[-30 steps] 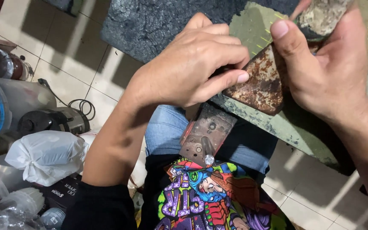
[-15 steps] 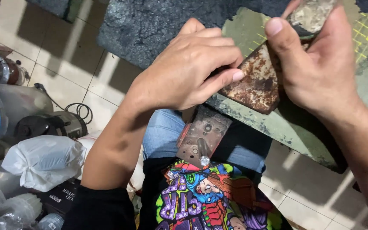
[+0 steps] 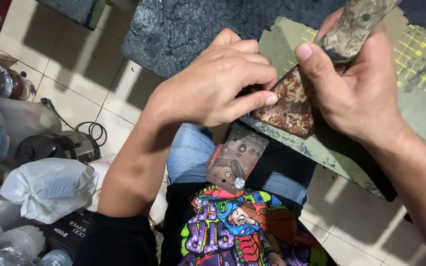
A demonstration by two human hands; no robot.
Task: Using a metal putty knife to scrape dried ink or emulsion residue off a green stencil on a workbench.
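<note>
On green bench (image 3: 351, 152) edge: rusty blade (image 3: 289, 106), stiff, heavy-looking, rough; we'd take it by the handle (image 3: 353, 27). Our right hand (image 3: 358, 91) grip wraps that handle; left hand (image 3: 213, 86) fingertips pinch the blade's edge.

Two hands (image 3: 282, 93), two rusty plates (image 3: 287, 106).

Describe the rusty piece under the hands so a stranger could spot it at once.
Find the green board across the person's lap. At its near edge lies the rusty plate, pinned between the left hand and right hand. Its brown, flaking, rounded face is unlike the flat perforated plate on the lap below.
</note>
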